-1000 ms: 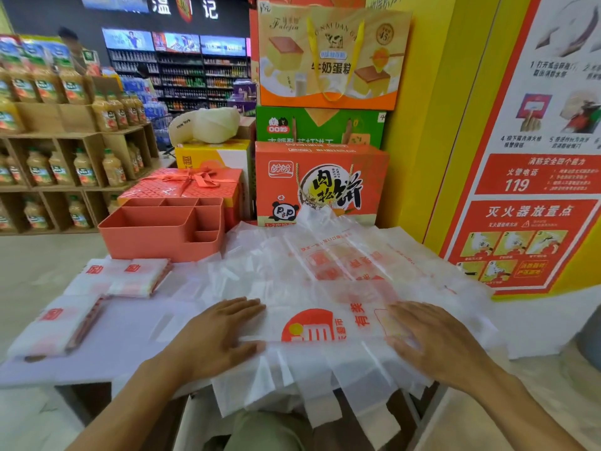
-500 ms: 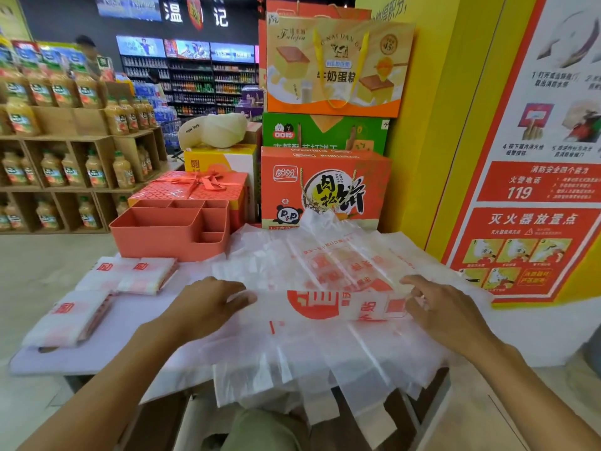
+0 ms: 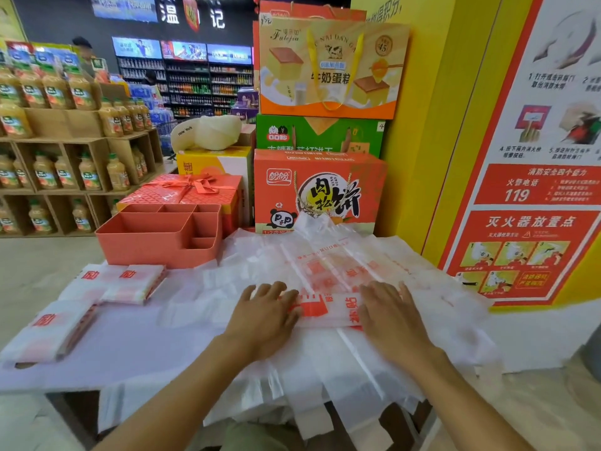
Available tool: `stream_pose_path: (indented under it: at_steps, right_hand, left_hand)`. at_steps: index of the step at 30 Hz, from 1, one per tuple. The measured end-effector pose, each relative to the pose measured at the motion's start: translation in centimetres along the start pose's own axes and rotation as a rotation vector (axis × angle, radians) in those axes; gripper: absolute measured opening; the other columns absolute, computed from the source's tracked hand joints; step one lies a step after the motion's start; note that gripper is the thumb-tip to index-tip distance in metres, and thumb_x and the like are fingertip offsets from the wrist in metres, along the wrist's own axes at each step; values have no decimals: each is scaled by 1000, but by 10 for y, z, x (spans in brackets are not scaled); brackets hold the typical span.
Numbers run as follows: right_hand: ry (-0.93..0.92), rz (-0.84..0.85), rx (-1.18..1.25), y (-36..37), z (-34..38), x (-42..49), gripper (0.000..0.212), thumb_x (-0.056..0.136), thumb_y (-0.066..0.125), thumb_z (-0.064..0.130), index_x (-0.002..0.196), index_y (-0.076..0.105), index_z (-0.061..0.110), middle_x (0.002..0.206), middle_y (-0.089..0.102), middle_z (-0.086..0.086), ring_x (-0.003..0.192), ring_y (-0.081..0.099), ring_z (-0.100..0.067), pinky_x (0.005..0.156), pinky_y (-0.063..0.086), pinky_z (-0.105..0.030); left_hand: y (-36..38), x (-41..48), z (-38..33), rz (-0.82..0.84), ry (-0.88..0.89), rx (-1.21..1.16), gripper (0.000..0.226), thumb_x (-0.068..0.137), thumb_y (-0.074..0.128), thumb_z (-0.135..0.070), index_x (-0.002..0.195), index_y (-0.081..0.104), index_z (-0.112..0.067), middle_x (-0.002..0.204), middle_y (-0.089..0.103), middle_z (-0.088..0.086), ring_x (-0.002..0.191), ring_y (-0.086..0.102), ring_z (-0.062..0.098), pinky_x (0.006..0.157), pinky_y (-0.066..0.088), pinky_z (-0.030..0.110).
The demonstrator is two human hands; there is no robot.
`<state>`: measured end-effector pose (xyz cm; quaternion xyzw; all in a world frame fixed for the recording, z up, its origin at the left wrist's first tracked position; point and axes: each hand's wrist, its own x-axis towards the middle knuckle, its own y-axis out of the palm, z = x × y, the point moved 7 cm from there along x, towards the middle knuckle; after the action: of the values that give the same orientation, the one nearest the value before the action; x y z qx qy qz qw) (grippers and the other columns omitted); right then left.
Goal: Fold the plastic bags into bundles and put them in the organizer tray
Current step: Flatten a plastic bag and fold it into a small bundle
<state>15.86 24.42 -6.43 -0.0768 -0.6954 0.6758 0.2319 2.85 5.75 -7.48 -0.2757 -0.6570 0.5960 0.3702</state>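
Head view: left hand [image 3: 264,315], right hand [image 3: 392,317] flat, straight-fingered, pressed folded plastic bag [image 3: 328,308]. Mid-fold, judged; next probably needed tighter fold before organizer tray [image 3: 153,247].

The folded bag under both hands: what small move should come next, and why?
Probably bring one end of the folded strip over onto the other. The left hand and right hand both press flat on it, and it looks longer than the finished bundles lying at left, in front of the organizer tray.
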Motion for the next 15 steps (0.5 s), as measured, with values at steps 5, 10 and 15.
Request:
stream_pose_path:
  at_steps: [5, 10, 15]
  right_hand:
    - [-116, 93, 48, 19, 12, -5, 74, 98, 17, 73, 161, 13, 33, 170, 9, 6, 157, 2, -16, 126, -6, -49]
    - [-163, 191, 34, 29, 21, -6, 77, 98, 13, 74, 162, 0, 33, 171, -4, 8, 156, -11, -14, 126, -11, -45]
    - [-80, 184, 109, 38, 24, -6, 69, 98, -3, 62, 162, 1, 35, 170, -4, 11, 155, -12, -11, 127, -6, -42]
  left_hand:
    - [26, 2, -4, 94, 46, -32, 80, 92, 9, -77, 161, 10, -37, 170, 8, -11, 156, 4, 15, 127, 2, 47]
    - [32, 5, -1, 131, 69, -57, 79, 91, -6, -72, 161, -1, -37, 169, -7, -13, 156, -10, 11, 126, -7, 45]
    - [38, 7, 3, 158, 61, -72, 72, 93, -5, -67, 159, -8, -42, 167, -14, -16, 153, -18, 9, 125, -11, 44]
